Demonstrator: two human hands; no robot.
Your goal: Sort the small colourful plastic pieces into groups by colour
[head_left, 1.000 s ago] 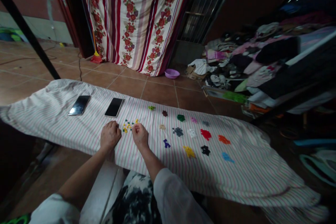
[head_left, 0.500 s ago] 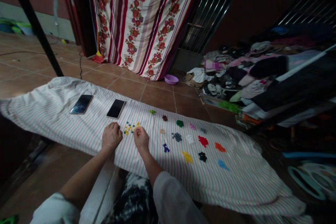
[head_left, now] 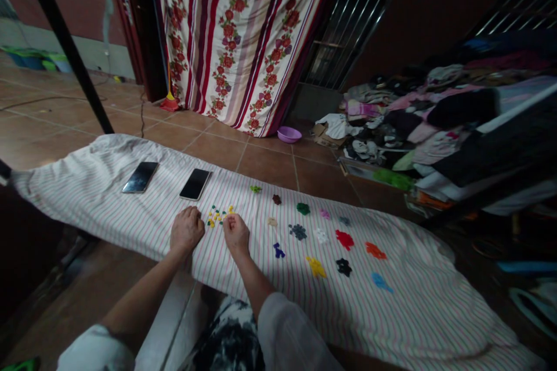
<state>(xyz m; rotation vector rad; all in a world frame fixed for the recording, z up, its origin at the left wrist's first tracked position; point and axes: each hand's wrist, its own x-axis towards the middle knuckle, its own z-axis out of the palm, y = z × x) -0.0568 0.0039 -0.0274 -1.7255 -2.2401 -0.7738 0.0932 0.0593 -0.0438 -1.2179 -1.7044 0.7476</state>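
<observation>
My left hand (head_left: 187, 231) rests on the striped cloth (head_left: 143, 229) with its fingers curled; their underside is hidden. Just to its right lies a loose group of small yellow and green pieces (head_left: 216, 216). My right hand (head_left: 237, 236) is at the right end of this group, thumb and fingers pinched together. Whatever is in the pinch is too small to make out. Right of that hand, tiny pieces sit in piles sorted by colour, among them dark blue (head_left: 278, 251), beige (head_left: 272, 221), grey (head_left: 298, 232) and yellow (head_left: 315, 267).
Two phones (head_left: 195, 184) (head_left: 140, 177) lie at the cloth's left. More piles spread rightward, including red (head_left: 344, 239), black (head_left: 343, 267), orange (head_left: 375, 250) and light blue (head_left: 382, 282). Beyond are a purple basin (head_left: 289, 134), a hanging floral curtain (head_left: 243, 40) and heaped clothes (head_left: 404, 122).
The camera view has shifted slightly, so the scene sits a little lower and to the right. Both hands stay at nearly the same places beside the yellow and green pieces.
</observation>
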